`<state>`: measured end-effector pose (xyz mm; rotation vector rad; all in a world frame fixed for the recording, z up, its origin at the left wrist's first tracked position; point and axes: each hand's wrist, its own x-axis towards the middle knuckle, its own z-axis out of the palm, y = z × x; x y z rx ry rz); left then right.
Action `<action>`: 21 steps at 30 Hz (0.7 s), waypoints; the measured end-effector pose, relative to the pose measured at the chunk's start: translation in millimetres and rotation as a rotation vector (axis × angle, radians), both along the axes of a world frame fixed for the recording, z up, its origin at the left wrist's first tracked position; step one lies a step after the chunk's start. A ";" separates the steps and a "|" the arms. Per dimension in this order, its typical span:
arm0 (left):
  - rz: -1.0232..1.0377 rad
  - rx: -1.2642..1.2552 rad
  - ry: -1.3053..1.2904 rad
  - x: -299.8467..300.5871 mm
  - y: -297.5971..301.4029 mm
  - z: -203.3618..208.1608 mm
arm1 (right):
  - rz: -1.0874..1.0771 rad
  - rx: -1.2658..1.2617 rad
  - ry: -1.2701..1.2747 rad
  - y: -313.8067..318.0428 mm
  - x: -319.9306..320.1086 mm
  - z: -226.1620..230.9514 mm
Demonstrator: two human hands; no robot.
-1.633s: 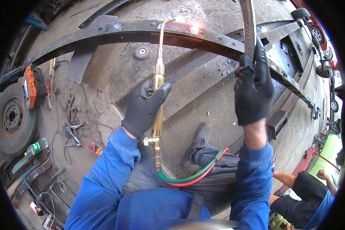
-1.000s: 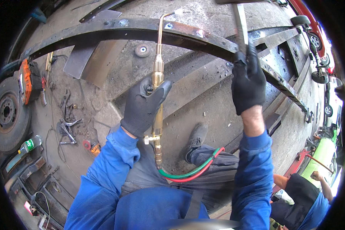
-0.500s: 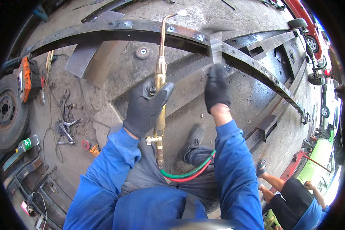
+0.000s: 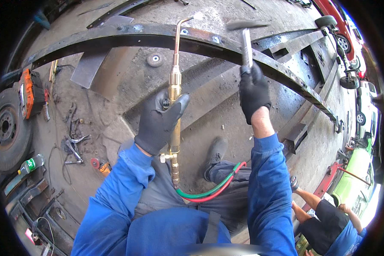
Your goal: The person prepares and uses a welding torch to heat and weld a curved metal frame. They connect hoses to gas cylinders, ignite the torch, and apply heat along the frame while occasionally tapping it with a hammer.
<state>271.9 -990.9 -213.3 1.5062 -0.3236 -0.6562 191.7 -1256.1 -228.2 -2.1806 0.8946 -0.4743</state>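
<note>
My left hand (image 4: 158, 121), in a black glove, is closed around the brass body of a gas torch (image 4: 174, 87). The torch points away from me, its bent copper tip over the long dark steel beam (image 4: 158, 37), with a pale glow at the tip. Green and red hoses (image 4: 209, 194) loop from its rear end to the right. My right hand (image 4: 254, 91), also black-gloved, grips the handle of a hammer (image 4: 246, 45). The hammer's metal head is slightly blurred and appears above the beam, right of the torch tip; I cannot tell whether it touches.
A flat steel plate (image 4: 88, 70) and a small wheel (image 4: 155, 59) lie around the beam. To the left are a tyre (image 4: 10, 143), an orange toolbox (image 4: 28, 94), pliers (image 4: 74, 147) and an angle grinder (image 4: 101, 166). At lower right a person (image 4: 328, 226) stands by a green car (image 4: 354, 175).
My right hand and the hammer have shifted right and slightly away from me, and the hammer shows more clearly. The torch in my left hand has shifted slightly left in view.
</note>
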 end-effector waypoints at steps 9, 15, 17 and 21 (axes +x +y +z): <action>0.004 -0.016 -0.056 1.0 -1.9 0.9 | 0.106 -0.208 0.353 -13.0 13.2 29.4; -0.019 0.005 -0.087 2.6 0.6 -4.0 | -0.039 -0.444 -0.285 -18.0 3.8 41.9; -0.003 -0.032 -0.085 3.4 0.0 -4.5 | -0.031 -0.561 0.034 -8.5 13.6 28.0; 0.001 0.025 -0.060 2.7 -0.5 -4.8 | 0.077 -0.342 0.630 -36.6 26.5 53.9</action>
